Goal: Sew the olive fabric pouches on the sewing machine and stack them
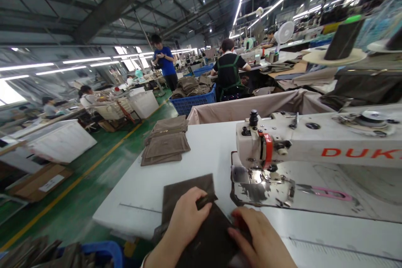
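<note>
A dark brown fabric piece (205, 238) lies under both of my hands at the front of the white sewing table. My left hand (187, 213) pinches a small folded strip (205, 202) of the same brown cloth between thumb and fingers. On the right edge of the fabric, my right hand (256, 234) has its fingers curled around the border, partly hidden by the hand itself. Just beyond my right hand stands a white sewing machine (301, 136) with a metal plate under its head. Thread snips (326, 191) with a pink handle lie on the machine bed.
A stack of brown fabric pieces (166, 140) sits at the table's far left. Blue crates of brown cloth stand beyond the table (201, 101) and at lower left (105, 251). A pink-beige cloth-lined bin (245, 111) borders the back. Other people work farther off.
</note>
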`<state>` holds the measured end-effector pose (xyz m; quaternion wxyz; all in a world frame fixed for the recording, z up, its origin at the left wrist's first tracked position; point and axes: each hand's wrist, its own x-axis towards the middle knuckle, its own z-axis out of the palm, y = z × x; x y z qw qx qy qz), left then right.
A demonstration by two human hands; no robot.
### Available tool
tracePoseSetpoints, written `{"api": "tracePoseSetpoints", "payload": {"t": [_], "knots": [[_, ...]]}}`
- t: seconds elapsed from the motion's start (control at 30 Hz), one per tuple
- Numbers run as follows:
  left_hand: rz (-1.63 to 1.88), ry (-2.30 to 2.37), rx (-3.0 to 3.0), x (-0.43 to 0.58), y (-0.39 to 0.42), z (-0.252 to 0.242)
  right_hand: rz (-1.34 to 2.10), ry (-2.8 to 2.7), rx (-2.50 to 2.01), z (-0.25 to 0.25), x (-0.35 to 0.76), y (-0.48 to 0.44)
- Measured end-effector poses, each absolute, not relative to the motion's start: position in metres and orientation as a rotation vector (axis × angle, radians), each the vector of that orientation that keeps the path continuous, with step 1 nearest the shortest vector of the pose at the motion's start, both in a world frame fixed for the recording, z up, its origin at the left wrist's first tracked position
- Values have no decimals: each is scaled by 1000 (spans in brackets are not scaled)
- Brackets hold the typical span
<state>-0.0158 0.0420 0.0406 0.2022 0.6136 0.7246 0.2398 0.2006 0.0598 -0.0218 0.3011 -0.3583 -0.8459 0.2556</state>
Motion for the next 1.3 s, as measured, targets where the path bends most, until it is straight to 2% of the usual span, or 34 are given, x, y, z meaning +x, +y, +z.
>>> {"api": "tracePoseSetpoints", "payload": {"t": [0.1,0.17,0.3,0.4,0.6,0.93,1.03,1.17,1.23,1.3], "knots": [[921,1561,1273,-12,30,63,716,-2183,-923,0,201,63],[1044,1368,1052,-10,22,76,591,-2184,-818,20,204,63],[1174,1291,979,-2,10,93,175,-2176,-732,56,214,63],[1227,1259,996,7,5,98,39,-2218,-649,69,220,65],[1281,1271,1072,17,1,99,394,-2111,-660,76,226,63],[1309,1222,814,21,-3,84,814,-2051,-885,63,220,54],[1205,1218,807,14,-1,86,1014,-2069,-838,65,221,55],[824,1322,954,-3,21,85,1237,-2275,-304,63,224,56],[577,1434,1218,-6,46,77,1183,-2362,-266,49,223,60],[403,1527,1531,-2,79,64,890,-2464,-439,29,220,69]]}}
